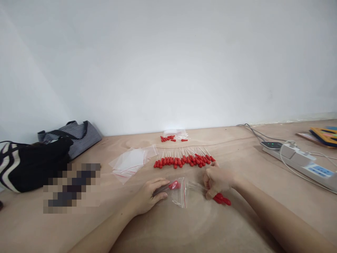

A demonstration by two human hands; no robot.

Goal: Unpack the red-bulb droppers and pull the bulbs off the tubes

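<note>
My left hand [149, 195] is closed on a small clear zip bag [177, 201] with a red line along its mouth. Red ends [174, 185] of sticks show inside it. My right hand [217, 179] is closed round a bunch of red-ended sticks [222, 199]; their pale stems point left to the bag's mouth. Whether the stem tips are inside the bag I cannot tell. Just beyond my hands lies a row of more red-ended sticks [181, 161], stems pointing away. Left of this row, flat zip bags [130, 163] lie in an overlapping pile.
Near the wall lies another bag [175, 133] beside several red-ended sticks [167, 138]. At left are a black bag [39, 165], a striped bag [84, 138] and a blurred-out object [73, 188]. A power strip [302, 163] with cables and a yellow item [325, 136] occupy the right.
</note>
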